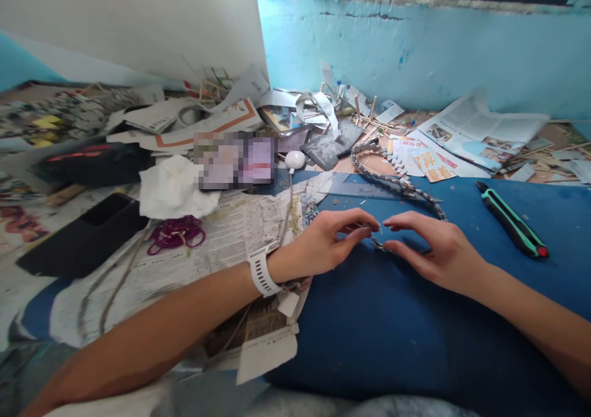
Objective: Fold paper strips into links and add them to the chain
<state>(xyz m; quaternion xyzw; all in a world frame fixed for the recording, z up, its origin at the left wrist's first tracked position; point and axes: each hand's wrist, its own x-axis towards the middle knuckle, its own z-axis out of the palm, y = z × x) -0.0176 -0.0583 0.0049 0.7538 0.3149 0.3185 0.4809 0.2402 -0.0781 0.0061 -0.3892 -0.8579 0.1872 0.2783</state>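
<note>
Beyond hands (339, 238) (436, 244) | woven chain (407, 188), long axis curving away leftward | hands curled, grip unclear

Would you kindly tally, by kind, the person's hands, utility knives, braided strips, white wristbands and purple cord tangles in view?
Hands (left hand, right hand): 2
Utility knife: 1
Braided strip: 1
White wristband: 1
Purple cord tangle: 1
Total: 6
</note>
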